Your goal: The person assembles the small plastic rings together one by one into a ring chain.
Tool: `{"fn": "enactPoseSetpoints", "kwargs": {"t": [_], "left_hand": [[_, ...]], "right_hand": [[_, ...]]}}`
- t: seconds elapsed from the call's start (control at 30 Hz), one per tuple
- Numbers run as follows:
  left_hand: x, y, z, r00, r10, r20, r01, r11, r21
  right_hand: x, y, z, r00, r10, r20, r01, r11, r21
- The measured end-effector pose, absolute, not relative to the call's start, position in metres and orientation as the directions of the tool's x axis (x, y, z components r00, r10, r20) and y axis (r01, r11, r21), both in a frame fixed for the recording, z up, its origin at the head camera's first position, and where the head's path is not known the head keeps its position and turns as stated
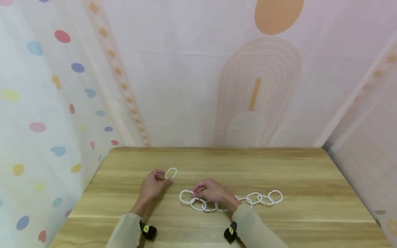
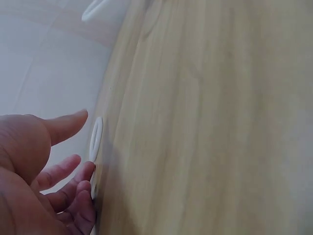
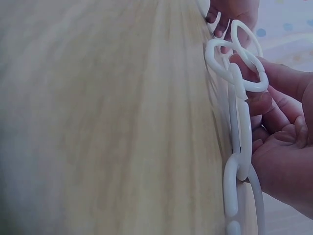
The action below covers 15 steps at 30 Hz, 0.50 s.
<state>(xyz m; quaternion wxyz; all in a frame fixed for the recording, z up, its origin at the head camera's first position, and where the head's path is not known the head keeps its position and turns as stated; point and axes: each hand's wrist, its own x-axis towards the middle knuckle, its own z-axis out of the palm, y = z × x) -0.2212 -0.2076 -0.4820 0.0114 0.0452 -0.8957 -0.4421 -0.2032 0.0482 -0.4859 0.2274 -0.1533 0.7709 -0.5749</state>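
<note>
A loose white plastic C-shaped link point(image 1: 176, 171) lies on the wooden table point(image 1: 235, 165). My left hand point(image 1: 153, 184) is right beside it, fingertips at its near edge. In the left wrist view the thumb stands apart from that link point(image 2: 99, 128), with the other fingers loosely bent along the table. To the right, a chain of several white links point(image 1: 255, 192) stretches sideways across the table. My right hand point(image 1: 211, 191) pinches its left end link point(image 1: 180, 197) between thumb and fingers, and the hand and wrist hide part of the chain. The right wrist view shows the end links point(image 3: 211, 54) tilted up off the table.
A patterned cloth backdrop point(image 1: 180, 86) hangs behind the table's far edge, with dotted cloth point(image 1: 37, 155) on the left side. Another cloth point(image 1: 366, 148) hangs on the right. Each wrist wears a small black camera point(image 1: 150, 233).
</note>
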Motion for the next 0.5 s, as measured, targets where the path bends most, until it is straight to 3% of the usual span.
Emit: {"fn": "enactPoseSetpoints", "kwargs": {"t": [0.5], "left_hand": [[-0.2325, -0.2045, -0.4833, -0.993, -0.091, -0.077, -0.119, 0.705, 0.699]], "right_hand": [[-0.2017, 0.0471, -0.4848, -0.857, -0.487, -0.169, 0.017, 0.3, -0.954]]}}
